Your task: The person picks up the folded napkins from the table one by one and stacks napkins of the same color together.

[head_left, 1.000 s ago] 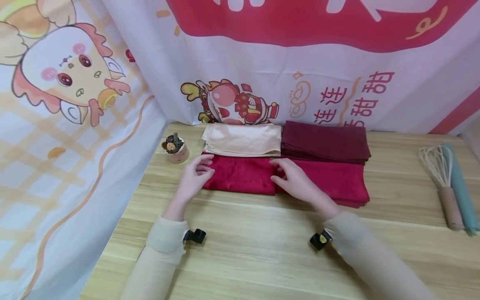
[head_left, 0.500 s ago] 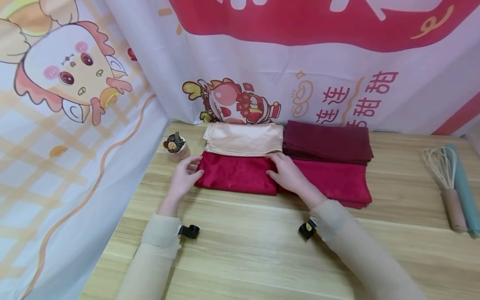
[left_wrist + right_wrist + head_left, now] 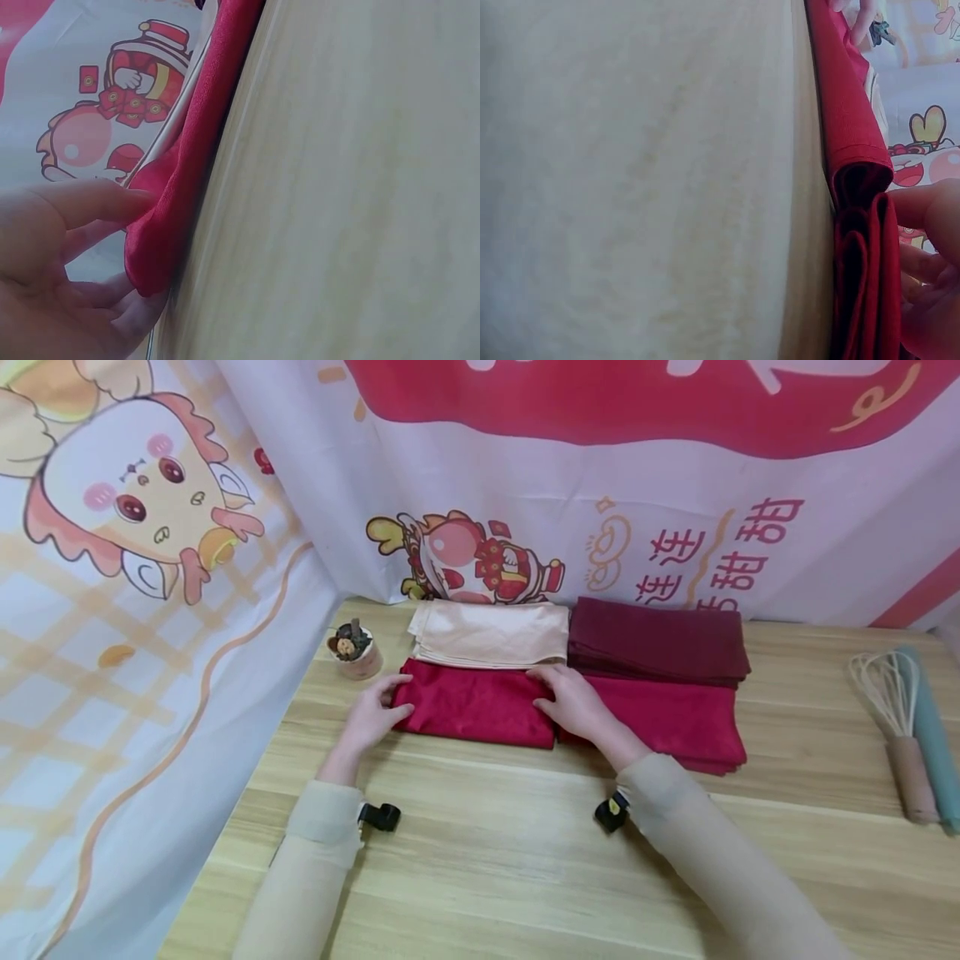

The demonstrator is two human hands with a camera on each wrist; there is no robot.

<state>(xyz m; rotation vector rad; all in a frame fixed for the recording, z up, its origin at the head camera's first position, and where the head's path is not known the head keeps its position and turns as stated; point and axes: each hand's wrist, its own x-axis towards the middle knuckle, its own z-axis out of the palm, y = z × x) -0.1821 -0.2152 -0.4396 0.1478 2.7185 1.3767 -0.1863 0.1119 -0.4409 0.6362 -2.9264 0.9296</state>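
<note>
A folded red cloth (image 3: 472, 706) lies flat in the front left of a block of folded cloths. My left hand (image 3: 369, 714) grips its left end, thumb on top; in the left wrist view, fingers (image 3: 135, 307) curl around that end near the tabletop. At the other end, my right hand (image 3: 577, 703) pinches the edge with thumb and fingers. That edge meets a second folded red stack (image 3: 660, 718), whose layers show in the right wrist view. Behind lie a cream folded stack (image 3: 491, 635) and a burgundy one (image 3: 660, 639), side by side.
A small decorated cup (image 3: 356, 652) stands left of the cream stack. Toward the right are a whisk (image 3: 892, 727) and a teal roll (image 3: 930, 735). Printed fabric (image 3: 480, 477) hangs behind and along the left of the wooden table (image 3: 495, 852).
Both hands have shifted left from over the red cloth and settled at its two ends. The cloth's front left corner has spread outward. Over the last half second they have hardly moved.
</note>
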